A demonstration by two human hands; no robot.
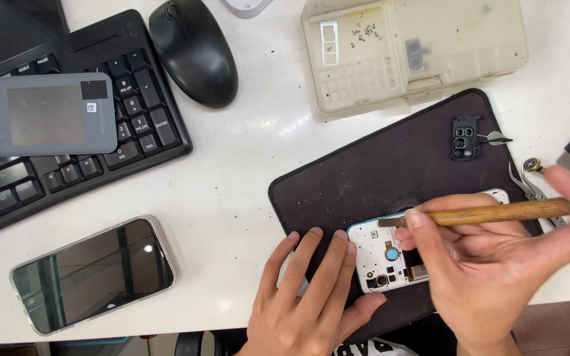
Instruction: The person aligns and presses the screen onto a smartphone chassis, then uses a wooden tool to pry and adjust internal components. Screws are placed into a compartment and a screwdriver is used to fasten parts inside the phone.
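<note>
While your left hand [308, 293] presses flat on the mat's near edge, its thumb and fingers [328, 264] bracket the left end of the opened phone [390, 254], thumb touching the phone's near corner. That hand grips nothing; the fingers lie spread and nearly straight. The phone lies back-off on the dark mat [377, 168], at its near right part, showing a white inner frame with a blue round part and small camera modules.

Your right hand [496, 257] comes in from the right over the phone, covering its right half. Its fingers are curled closed around a wooden-handled tool [489, 212], held almost level, the dark tip pointing left above the phone's upper edge. You cannot tell whether the tip touches the phone.

Farther up the mat sits a small black camera bracket [464, 137], well apart from the phone, with a small metal pick [496, 138] just beside it. Tweezers [529, 188] lie at the mat's right edge, partly behind your right hand.

Beyond the mat on the white desk [232, 165] stands a pale plastic tray [410, 49] holding tiny screws. A black mouse [194, 49] lies left of it, then a black keyboard [133, 118] with a grey phone back cover [41, 113] resting on its keys. Near the desk's front left lies another phone [94, 273], screen up, in a clear case.
</note>
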